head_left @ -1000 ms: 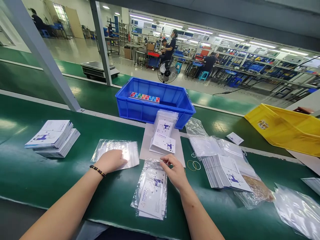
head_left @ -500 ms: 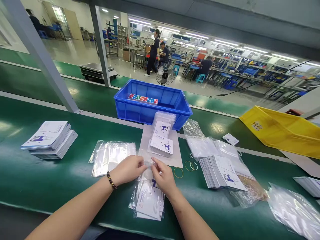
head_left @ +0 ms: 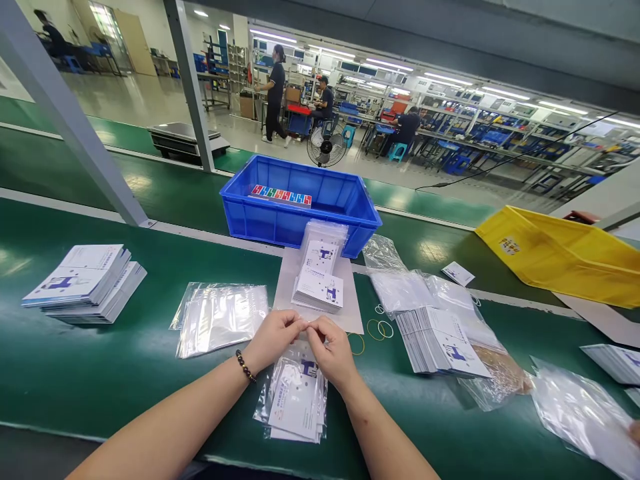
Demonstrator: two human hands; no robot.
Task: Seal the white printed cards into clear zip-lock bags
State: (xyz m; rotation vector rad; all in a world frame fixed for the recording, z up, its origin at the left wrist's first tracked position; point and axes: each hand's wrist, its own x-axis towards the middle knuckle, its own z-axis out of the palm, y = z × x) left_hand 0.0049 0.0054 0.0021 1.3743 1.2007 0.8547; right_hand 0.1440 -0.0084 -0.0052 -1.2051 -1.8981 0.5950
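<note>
My left hand (head_left: 274, 337) and my right hand (head_left: 331, 348) meet above the top edge of a clear plastic bag (head_left: 295, 397) filled with white printed cards, on the green belt. Both hands pinch the bag's mouth, fingers closed on it. To the left lies a pile of empty clear bags (head_left: 220, 319). Just beyond my hands a small stack of cards (head_left: 319, 291) rests on a grey sheet (head_left: 286, 280), with a filled bag leaning behind it.
A blue bin (head_left: 300, 203) stands behind the grey sheet. Card stacks lie at far left (head_left: 83, 283) and to the right (head_left: 440, 341). Rubber bands (head_left: 379, 329) lie nearby. A yellow bin (head_left: 563, 253) is tipped at the right. People work in the background.
My left hand left the pile of empty bags and came to the filled bag's mouth. My right hand joined it there. The view shifted slightly right.
</note>
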